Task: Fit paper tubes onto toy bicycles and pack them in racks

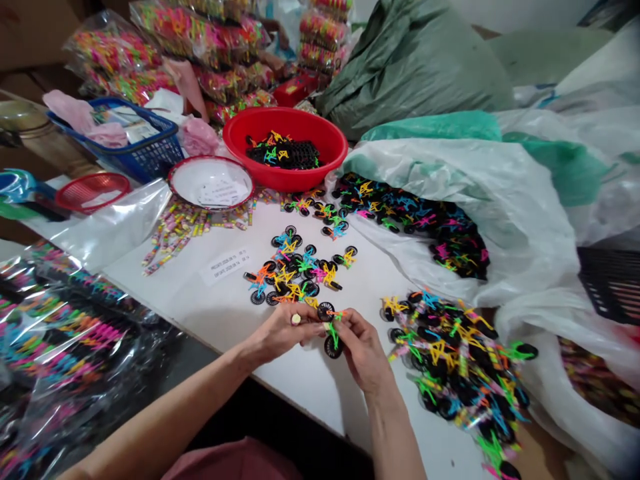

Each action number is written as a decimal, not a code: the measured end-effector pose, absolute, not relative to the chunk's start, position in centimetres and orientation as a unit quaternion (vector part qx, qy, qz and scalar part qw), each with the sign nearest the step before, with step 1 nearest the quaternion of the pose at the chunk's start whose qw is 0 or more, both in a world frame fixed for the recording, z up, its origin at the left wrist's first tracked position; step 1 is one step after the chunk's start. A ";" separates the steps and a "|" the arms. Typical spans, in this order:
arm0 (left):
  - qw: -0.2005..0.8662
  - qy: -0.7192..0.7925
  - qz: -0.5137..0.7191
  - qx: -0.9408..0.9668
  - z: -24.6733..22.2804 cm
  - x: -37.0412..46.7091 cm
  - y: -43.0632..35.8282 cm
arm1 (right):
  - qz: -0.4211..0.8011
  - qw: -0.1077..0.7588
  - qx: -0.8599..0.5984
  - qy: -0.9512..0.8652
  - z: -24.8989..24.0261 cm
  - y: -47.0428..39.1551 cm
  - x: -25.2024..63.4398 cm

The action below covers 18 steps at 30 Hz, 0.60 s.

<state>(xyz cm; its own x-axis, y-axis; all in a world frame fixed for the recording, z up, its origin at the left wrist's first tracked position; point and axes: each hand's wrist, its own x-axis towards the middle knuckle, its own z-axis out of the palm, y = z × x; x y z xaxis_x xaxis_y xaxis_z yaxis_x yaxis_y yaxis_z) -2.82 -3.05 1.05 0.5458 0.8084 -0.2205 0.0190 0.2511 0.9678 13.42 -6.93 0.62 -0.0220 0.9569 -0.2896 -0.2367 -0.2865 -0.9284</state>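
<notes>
Clear plastic bags (55, 393) of multicoloured toys lay at far left. Next came a blue slatted plastic basket (153, 150), slim, patterned wrapped sticks (173, 233) and, touching some of them, a round white bowl with a red rim (213, 179). The left hand (283, 330) pinched a green-and-orange plastic toy bicycle with black wheels (333, 335), held above the white tabletop (200, 307), just in front of a loose multicoloured bicycle cluster (287, 275). The right hand (364, 350) clasped the same bicycle's other side. Farther right spread a larger heap of multicoloured toy bicycles (450, 360).
</notes>
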 end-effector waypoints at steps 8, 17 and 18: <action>0.596 0.483 0.306 0.564 0.5 -2.2 -4.0 | 0.431 0.419 -0.636 -0.484 -0.4 -7.5 12.4; 0.673 0.419 0.280 0.540 3.3 -1.0 -2.2 | 0.252 0.386 -0.700 -0.546 5.1 -8.0 19.6; 0.687 0.417 0.295 0.517 3.4 -1.5 -1.8 | 0.177 0.368 -0.731 -0.547 6.6 -8.3 22.2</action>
<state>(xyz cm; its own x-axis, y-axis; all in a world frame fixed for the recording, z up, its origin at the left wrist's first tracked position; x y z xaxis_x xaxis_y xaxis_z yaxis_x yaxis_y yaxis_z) -1.55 -1.81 3.41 0.4791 0.8358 -0.2682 0.0262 0.2917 0.9561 22.17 -8.33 6.59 0.3384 0.9299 0.1443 0.6695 -0.1301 -0.7314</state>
